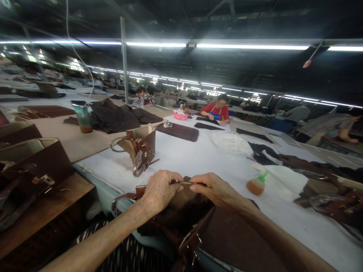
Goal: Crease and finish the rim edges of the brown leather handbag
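A dark brown leather handbag (184, 215) lies against the near edge of the white work table (198, 158), its buckled strap hanging toward me. My left hand (160, 189) is closed on the bag's upper rim, fingers curled over it. My right hand (212, 189) pinches the same rim just to the right, thumb and fingers pressed together on the edge. The two hands almost touch. A clear-wrapped handle (119, 200) curves out at the bag's left.
Another brown handbag (140, 147) stands open farther up the table. A small bottle of brown liquid with a green cap (256, 185) lies to the right, by white cloth (283, 181). More brown bags (31, 166) sit on the left shelf. A cup (83, 119) stands far left. Other people work at distant tables.
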The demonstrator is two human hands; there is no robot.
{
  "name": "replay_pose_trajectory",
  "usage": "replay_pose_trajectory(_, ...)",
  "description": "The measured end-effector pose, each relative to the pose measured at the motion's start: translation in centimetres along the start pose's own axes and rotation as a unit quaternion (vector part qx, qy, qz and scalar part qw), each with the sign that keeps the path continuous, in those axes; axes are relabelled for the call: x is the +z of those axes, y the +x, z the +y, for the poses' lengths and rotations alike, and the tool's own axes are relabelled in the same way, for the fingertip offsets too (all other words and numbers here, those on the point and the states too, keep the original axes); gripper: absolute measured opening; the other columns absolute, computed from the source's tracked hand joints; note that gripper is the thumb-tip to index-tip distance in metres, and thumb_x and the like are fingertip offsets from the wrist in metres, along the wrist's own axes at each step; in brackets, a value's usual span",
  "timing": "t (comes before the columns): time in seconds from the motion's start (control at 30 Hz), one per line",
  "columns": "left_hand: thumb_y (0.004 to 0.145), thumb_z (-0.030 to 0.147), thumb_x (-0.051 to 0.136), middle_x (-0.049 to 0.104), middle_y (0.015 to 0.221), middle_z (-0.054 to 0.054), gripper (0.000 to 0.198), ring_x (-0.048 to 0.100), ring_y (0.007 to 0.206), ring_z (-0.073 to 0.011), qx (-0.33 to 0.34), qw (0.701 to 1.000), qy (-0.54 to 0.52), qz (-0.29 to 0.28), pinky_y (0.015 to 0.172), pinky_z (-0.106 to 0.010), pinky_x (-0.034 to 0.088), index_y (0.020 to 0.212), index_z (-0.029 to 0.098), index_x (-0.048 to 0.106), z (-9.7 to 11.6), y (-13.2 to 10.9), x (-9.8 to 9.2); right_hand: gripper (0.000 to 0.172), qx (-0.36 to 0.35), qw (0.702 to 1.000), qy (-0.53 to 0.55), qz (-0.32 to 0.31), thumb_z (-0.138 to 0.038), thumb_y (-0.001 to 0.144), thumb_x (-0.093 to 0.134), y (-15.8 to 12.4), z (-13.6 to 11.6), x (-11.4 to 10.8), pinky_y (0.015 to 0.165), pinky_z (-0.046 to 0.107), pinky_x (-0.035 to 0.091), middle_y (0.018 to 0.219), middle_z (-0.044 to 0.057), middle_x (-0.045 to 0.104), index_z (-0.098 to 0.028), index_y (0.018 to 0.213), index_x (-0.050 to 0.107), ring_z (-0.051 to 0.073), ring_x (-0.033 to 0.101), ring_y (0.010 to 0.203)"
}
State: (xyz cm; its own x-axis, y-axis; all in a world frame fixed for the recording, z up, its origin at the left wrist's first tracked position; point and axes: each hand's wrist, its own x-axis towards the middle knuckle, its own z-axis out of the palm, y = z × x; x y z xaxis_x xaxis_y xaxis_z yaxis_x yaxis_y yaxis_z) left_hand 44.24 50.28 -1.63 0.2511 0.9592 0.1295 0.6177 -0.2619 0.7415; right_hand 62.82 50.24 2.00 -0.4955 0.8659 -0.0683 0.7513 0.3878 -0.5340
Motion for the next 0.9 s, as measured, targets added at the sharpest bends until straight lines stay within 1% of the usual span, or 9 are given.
replay_pose_trajectory(0.17, 0.067, 0.025, 0.053, 0.06, 0.065, 0.002, 0.019, 0.048, 0.064, -0.0148, 0.002, 1.0, 0.015, -0.005, 0.058, -0.022, 0.03, 0.075, 0.022, 0.07, 0.5, 0.1, 0.0, 0.023, -0.004, 0.999, -0.046, 0.011, -0.029, 0.085, 0.042, -0.2, -0.4, 0.1, 0.054, 0.021, 0.028, 0.062, -0.003, 0.051, -0.018, 0.072, 0.057, 0.01, 0.043, 0.059)
replay_pose_trajectory(0.37, 0.068, 0.027, 0.056, 0.066, 0.075, 0.002, 0.019, 0.053, 0.073, -0.0173, 0.006, 1.0, 0.019, 0.014, 0.064, -0.024, 0.034, 0.079, 0.025, 0.071, -0.2, -0.2, 0.6, 0.021, -0.024, 0.985, -0.17, 0.029, -0.026, 0.086, 0.043, 0.2, -1.6, 0.2, 0.063, 0.022, 0.033, 0.07, 0.001, 0.06, -0.019, 0.074, 0.059, 0.013, 0.051, 0.066)
replay_pose_trajectory(0.53, 0.069, 0.026, 0.056, 0.068, 0.078, 0.0, 0.021, 0.055, 0.074, -0.0183, 0.0, 1.0, 0.003, 0.015, 0.067, -0.026, 0.038, 0.083, 0.025, 0.071, -0.4, -0.3, 0.8, 0.028, -0.061, 0.986, -0.155, 0.0, -0.032, 0.089, 0.04, 0.7, -2.1, 0.3, 0.058, 0.02, 0.032, 0.065, -0.001, 0.057, -0.019, 0.074, 0.06, 0.011, 0.049, 0.06)
replay_pose_trajectory(0.63, 0.069, 0.02, 0.054, 0.066, 0.076, -0.001, 0.02, 0.056, 0.075, -0.0178, 0.029, 1.0, -0.003, 0.01, 0.071, -0.027, 0.04, 0.082, 0.021, 0.069, 0.0, -0.5, 0.3, 0.03, -0.056, 0.983, -0.174, 0.008, -0.03, 0.09, 0.04, 1.0, -1.8, 0.4, 0.058, 0.021, 0.031, 0.063, -0.001, 0.054, -0.018, 0.071, 0.059, 0.011, 0.046, 0.059)
replay_pose_trajectory(0.67, 0.068, 0.017, 0.055, 0.066, 0.081, -0.001, 0.023, 0.056, 0.08, -0.0179, 0.054, 0.998, -0.007, 0.018, 0.075, -0.027, 0.041, 0.086, 0.02, 0.068, 0.1, -0.7, 0.0, 0.029, -0.05, 0.983, -0.177, 0.018, -0.029, 0.089, 0.04, 1.0, -1.7, 0.5, 0.058, 0.021, 0.031, 0.063, -0.001, 0.054, -0.017, 0.07, 0.058, 0.011, 0.044, 0.059)
replay_pose_trajectory(0.73, 0.066, 0.011, 0.056, 0.062, 0.103, -0.002, 0.033, 0.053, 0.097, -0.0183, 0.111, 0.993, -0.02, 0.04, 0.085, -0.027, 0.039, 0.097, 0.02, 0.063, 0.0, -1.2, -0.7, 0.028, -0.036, 0.983, -0.176, 0.033, -0.028, 0.089, 0.041, 1.2, -1.5, 0.6, 0.058, 0.021, 0.03, 0.061, -0.002, 0.051, -0.017, 0.067, 0.055, 0.01, 0.042, 0.058)
replay_pose_trajectory(0.8, 0.065, 0.009, 0.058, 0.05, 0.124, -0.003, 0.04, 0.046, 0.111, -0.0182, 0.148, 0.987, -0.037, 0.054, 0.095, -0.028, 0.034, 0.103, 0.022, 0.06, -0.4, -2.0, -1.6, 0.029, -0.022, 0.985, -0.166, 0.034, -0.028, 0.088, 0.041, 1.3, -1.3, 0.7, 0.056, 0.021, 0.028, 0.059, -0.003, 0.047, -0.017, 0.063, 0.05, 0.01, 0.039, 0.056)
replay_pose_trajectory(0.87, 0.068, 0.011, 0.059, 0.044, 0.131, -0.002, 0.037, 0.042, 0.117, -0.0181, 0.15, 0.985, -0.053, 0.072, 0.099, -0.028, 0.03, 0.102, 0.023, 0.059, -1.3, -2.8, -2.5, 0.029, -0.011, 0.986, -0.161, 0.03, -0.028, 0.088, 0.041, 1.4, -1.2, 0.8, 0.055, 0.021, 0.027, 0.057, -0.004, 0.044, -0.017, 0.061, 0.046, 0.009, 0.037, 0.055)
replay_pose_trajectory(0.9, 0.069, 0.013, 0.058, 0.045, 0.13, -0.002, 0.034, 0.042, 0.117, -0.0182, 0.139, 0.984, -0.06, 0.089, 0.101, -0.029, 0.029, 0.102, 0.023, 0.06, -1.8, -3.1, -3.0, 0.029, -0.007, 0.987, -0.161, 0.028, -0.028, 0.088, 0.041, 1.4, -1.3, 0.8, 0.055, 0.021, 0.026, 0.057, -0.004, 0.044, -0.017, 0.061, 0.045, 0.009, 0.037, 0.056)
